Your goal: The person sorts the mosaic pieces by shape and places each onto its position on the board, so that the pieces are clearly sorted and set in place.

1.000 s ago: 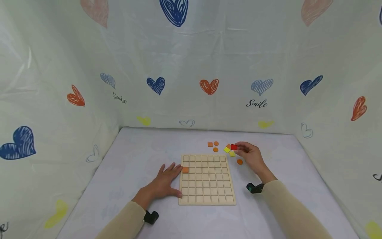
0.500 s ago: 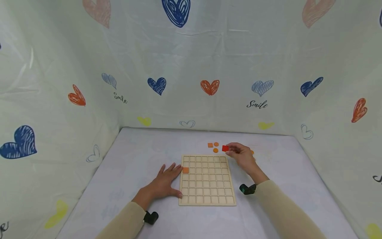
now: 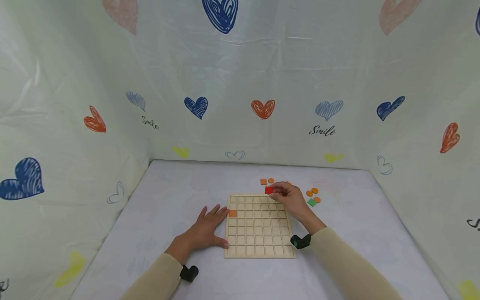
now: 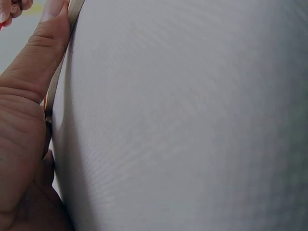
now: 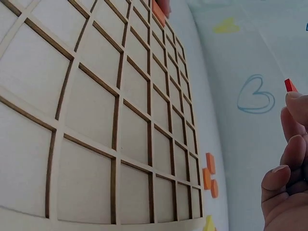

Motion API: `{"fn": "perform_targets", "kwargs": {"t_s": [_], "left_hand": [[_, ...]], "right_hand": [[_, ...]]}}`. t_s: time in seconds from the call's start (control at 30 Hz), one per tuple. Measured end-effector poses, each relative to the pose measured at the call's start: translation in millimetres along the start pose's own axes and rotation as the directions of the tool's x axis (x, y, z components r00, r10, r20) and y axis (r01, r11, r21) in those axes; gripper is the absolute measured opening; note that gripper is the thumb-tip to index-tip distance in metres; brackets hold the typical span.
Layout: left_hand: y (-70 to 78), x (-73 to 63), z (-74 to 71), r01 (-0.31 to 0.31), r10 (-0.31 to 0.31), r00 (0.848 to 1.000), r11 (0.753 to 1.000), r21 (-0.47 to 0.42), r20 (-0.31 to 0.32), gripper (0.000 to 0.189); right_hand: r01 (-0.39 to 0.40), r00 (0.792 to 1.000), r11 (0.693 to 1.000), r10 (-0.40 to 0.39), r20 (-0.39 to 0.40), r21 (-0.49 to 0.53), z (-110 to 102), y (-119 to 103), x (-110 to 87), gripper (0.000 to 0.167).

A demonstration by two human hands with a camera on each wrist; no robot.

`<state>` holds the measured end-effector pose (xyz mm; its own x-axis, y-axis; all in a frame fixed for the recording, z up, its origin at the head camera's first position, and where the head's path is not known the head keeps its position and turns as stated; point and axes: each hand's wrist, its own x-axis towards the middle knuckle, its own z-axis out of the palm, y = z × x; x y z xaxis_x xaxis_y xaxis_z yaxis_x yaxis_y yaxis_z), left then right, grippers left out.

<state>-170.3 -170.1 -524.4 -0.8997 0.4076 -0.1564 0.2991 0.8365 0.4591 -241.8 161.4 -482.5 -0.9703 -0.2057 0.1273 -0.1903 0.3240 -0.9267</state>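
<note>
Head view: a red tile [image 3: 268,190] is held at the far edge of a wooden grid board [image 3: 260,227], right of that edge's middle; its flat face is turned toward the camera, its free edge is pointed left, and its sides appear about equal; in the right-wrist view it is seen as a narrow strip, tilted and well apart from the board.

The tile is pinched by the right hand [image 3: 291,201] between thumb and fingertip, the remaining fingers being curled; the left hand [image 3: 205,230] is spread flat, the board's left edge being touched by fingertips and thumb.

The tile is plain, bright red and thin; the board is pale, divided by raised ribs into square cells, and laid squarely on the counter [image 3: 168,200]; an orange square [image 3: 233,213] is seated in its left column, third row from the far edge.
</note>
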Motion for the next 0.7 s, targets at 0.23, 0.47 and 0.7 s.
{"fn": "perform_targets", "kwargs": {"t_s": [0.23, 0.47, 0.7], "left_hand": [[-1.0, 0.8, 0.6, -0.002, 0.002, 1.0, 1.0, 0.005, 0.0, 0.123], [-0.2, -0.4, 0.0, -0.002, 0.002, 1.0, 1.0, -0.006, 0.005, 0.123], [1.0, -0.2, -0.3, 0.007, -0.007, 1.0, 1.0, -0.003, 0.003, 0.123]], "right_hand": [[-0.022, 0.999, 1.0, 0.022, 0.031, 0.012, 14, -3, -3.7, 0.026], [-0.047, 0.998, 0.999, 0.048, 0.041, -0.011, 31, -1, -3.4, 0.024], [-0.018, 0.999, 1.0, 0.018, 0.041, -0.002, 46, -6, -5.7, 0.023]]}}
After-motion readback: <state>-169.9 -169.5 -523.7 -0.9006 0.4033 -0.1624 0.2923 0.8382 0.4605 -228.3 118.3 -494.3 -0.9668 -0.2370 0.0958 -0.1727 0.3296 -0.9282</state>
